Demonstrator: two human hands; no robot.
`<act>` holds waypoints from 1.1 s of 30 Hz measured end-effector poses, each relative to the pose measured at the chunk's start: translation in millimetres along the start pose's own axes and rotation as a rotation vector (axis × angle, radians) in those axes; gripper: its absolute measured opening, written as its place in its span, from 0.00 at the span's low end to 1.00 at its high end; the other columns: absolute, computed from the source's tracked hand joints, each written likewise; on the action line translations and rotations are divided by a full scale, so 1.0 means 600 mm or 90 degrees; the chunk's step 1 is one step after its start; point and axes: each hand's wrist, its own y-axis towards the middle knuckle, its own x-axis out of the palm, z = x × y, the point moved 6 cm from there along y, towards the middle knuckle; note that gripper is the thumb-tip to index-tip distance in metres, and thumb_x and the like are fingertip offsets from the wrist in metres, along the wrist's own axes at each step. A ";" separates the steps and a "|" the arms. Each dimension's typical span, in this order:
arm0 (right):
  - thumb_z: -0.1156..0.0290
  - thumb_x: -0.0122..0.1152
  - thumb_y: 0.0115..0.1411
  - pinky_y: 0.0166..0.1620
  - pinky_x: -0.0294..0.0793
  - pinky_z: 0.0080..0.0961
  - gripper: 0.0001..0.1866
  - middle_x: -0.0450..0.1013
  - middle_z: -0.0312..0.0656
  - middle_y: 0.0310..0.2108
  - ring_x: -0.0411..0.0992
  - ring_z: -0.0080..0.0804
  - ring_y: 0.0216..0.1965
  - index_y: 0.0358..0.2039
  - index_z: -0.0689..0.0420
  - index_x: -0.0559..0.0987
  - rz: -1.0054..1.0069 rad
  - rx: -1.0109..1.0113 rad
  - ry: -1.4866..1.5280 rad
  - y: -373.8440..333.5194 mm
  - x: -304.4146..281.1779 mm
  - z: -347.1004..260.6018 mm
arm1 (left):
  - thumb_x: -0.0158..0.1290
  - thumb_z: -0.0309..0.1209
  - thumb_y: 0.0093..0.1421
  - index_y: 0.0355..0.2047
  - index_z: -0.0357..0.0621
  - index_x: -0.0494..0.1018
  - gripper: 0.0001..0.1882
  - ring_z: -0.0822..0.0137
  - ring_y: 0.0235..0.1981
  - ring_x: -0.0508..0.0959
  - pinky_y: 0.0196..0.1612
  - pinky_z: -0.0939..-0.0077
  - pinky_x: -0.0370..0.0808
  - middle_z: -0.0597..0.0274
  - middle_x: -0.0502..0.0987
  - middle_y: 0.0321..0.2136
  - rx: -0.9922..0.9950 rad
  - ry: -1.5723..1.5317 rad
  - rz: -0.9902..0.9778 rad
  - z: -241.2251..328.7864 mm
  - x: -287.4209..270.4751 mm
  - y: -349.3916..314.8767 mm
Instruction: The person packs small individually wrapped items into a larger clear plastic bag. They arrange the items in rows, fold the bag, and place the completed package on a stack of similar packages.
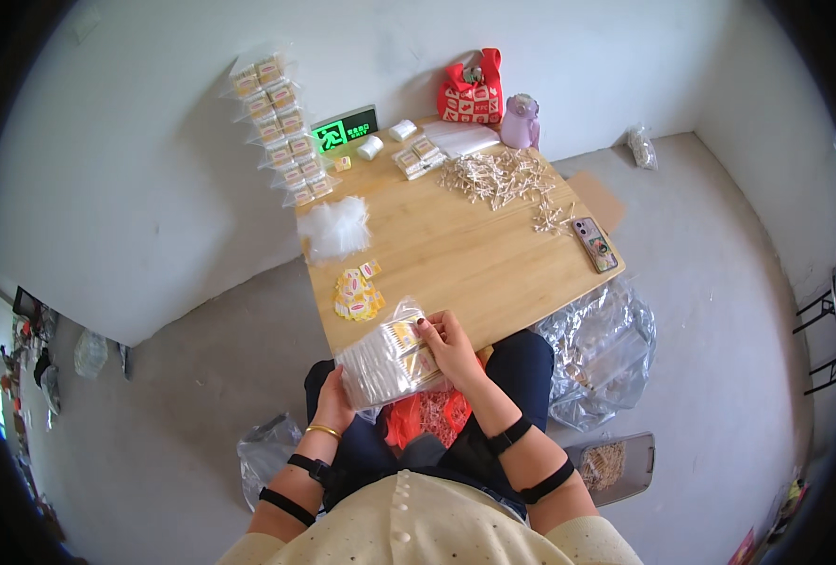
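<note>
Cream shirt (402, 518) is nearest. Past it, by the table's (437, 254) near left corner, the left hand (334, 403) and right hand (452, 348) both grip a clear bag (375, 369) of small packs. Maybe it's being filled; next needs a steady hold.

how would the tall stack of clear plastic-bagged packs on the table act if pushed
The tall stack of clear plastic-bagged packs would probably topple easily, looking much taller than wide. Its layers may slip apart, since glossy film wraps them. Each pack is probably light for its size, if it holds slim white-tipped swabs like those heaped on the wooden table.
</note>
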 end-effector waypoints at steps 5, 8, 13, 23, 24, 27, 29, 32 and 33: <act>0.57 0.56 0.67 0.32 0.66 0.20 0.17 0.68 0.33 0.24 0.63 0.18 0.28 0.34 0.61 0.72 -0.043 -0.038 -0.123 -0.019 0.016 -0.098 | 0.42 0.49 0.69 0.61 0.44 0.63 0.28 0.62 0.58 0.71 0.61 0.65 0.67 0.60 0.71 0.57 0.031 -0.102 -0.038 0.000 0.055 -0.008; 0.55 0.52 0.68 0.31 0.64 0.22 0.20 0.65 0.33 0.21 0.61 0.19 0.27 0.31 0.62 0.71 -0.091 -0.038 -0.233 -0.026 0.028 -0.138 | 0.43 0.49 0.69 0.60 0.44 0.64 0.28 0.63 0.57 0.72 0.61 0.65 0.68 0.61 0.71 0.57 0.040 -0.112 -0.036 0.002 0.058 -0.013; 0.55 0.47 0.71 0.31 0.62 0.23 0.21 0.63 0.33 0.21 0.58 0.20 0.27 0.29 0.62 0.71 -0.135 -0.063 -0.175 -0.038 0.054 -0.166 | 0.44 0.50 0.68 0.58 0.46 0.67 0.26 0.63 0.56 0.73 0.59 0.65 0.70 0.62 0.74 0.54 0.028 -0.149 -0.032 -0.004 0.061 -0.021; 0.59 0.47 0.72 0.35 0.64 0.16 0.16 0.67 0.27 0.28 0.62 0.12 0.30 0.34 0.57 0.74 -0.208 0.056 0.277 -0.072 0.104 -0.173 | 0.45 0.46 0.67 0.57 0.44 0.68 0.24 0.57 0.51 0.77 0.54 0.57 0.76 0.55 0.75 0.51 -0.019 -0.202 -0.130 0.022 0.151 -0.057; 0.59 0.48 0.71 0.34 0.64 0.16 0.15 0.67 0.26 0.28 0.62 0.12 0.30 0.34 0.57 0.75 -0.200 0.063 0.288 -0.077 0.109 -0.180 | 0.44 0.48 0.67 0.57 0.45 0.68 0.26 0.58 0.53 0.75 0.56 0.59 0.74 0.56 0.74 0.53 -0.005 -0.200 -0.137 0.026 0.145 -0.057; 0.60 0.49 0.71 0.33 0.61 0.14 0.16 0.64 0.25 0.25 0.59 0.11 0.29 0.30 0.56 0.73 -0.159 0.049 0.277 -0.075 0.107 -0.188 | 0.44 0.53 0.67 0.59 0.46 0.66 0.29 0.61 0.56 0.73 0.59 0.62 0.70 0.59 0.72 0.55 0.027 -0.203 -0.148 0.030 0.123 -0.042; 0.60 0.51 0.70 0.30 0.58 0.14 0.17 0.63 0.23 0.24 0.56 0.11 0.26 0.25 0.56 0.71 -0.143 0.023 0.258 -0.075 0.094 -0.195 | 0.45 0.52 0.67 0.59 0.45 0.65 0.29 0.61 0.55 0.74 0.58 0.63 0.71 0.59 0.73 0.55 0.044 -0.219 -0.139 0.032 0.116 -0.033; 0.61 0.53 0.69 0.27 0.58 0.16 0.17 0.61 0.26 0.21 0.56 0.12 0.25 0.25 0.58 0.71 -0.143 -0.066 0.121 -0.062 0.065 -0.192 | 0.49 0.51 0.66 0.59 0.43 0.65 0.30 0.62 0.54 0.74 0.58 0.64 0.71 0.60 0.73 0.54 0.107 -0.168 -0.094 0.033 0.104 -0.025; 0.62 0.53 0.69 0.27 0.57 0.17 0.17 0.62 0.27 0.21 0.56 0.13 0.24 0.25 0.58 0.70 -0.128 -0.076 0.020 -0.060 0.055 -0.199 | 0.49 0.51 0.65 0.59 0.43 0.65 0.30 0.62 0.54 0.74 0.58 0.64 0.71 0.60 0.73 0.54 0.103 -0.171 -0.076 0.032 0.100 -0.027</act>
